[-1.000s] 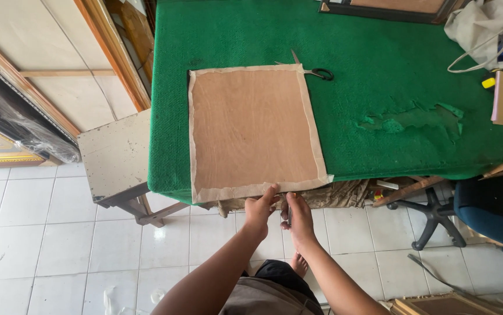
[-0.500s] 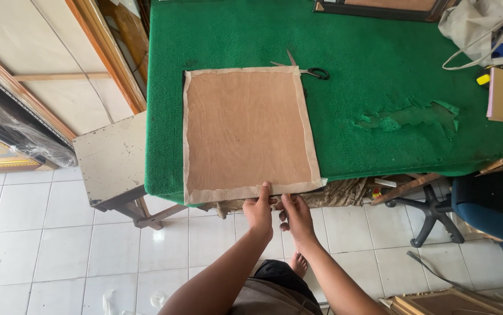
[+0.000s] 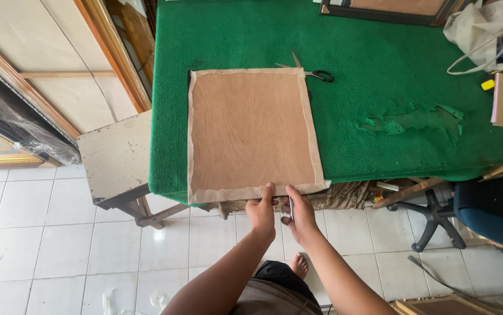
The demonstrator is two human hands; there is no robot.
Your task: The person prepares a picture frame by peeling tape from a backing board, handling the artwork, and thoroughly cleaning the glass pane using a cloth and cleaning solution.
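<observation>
While the brown board [image 3: 252,129] lies flat on the green surface [image 3: 380,70], we pinch its pale cloth border [image 3: 228,194] at the near edge with left hand [image 3: 261,211] and right hand [image 3: 299,211] fingers; scissors [image 3: 310,71] rest beyond.

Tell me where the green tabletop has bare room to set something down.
Free: the wide green table between the brown board and the torn patch, and the strip above the scissors. Crowded: the right edge by the bag, and the near edge where the left hand and right hand work.
</observation>
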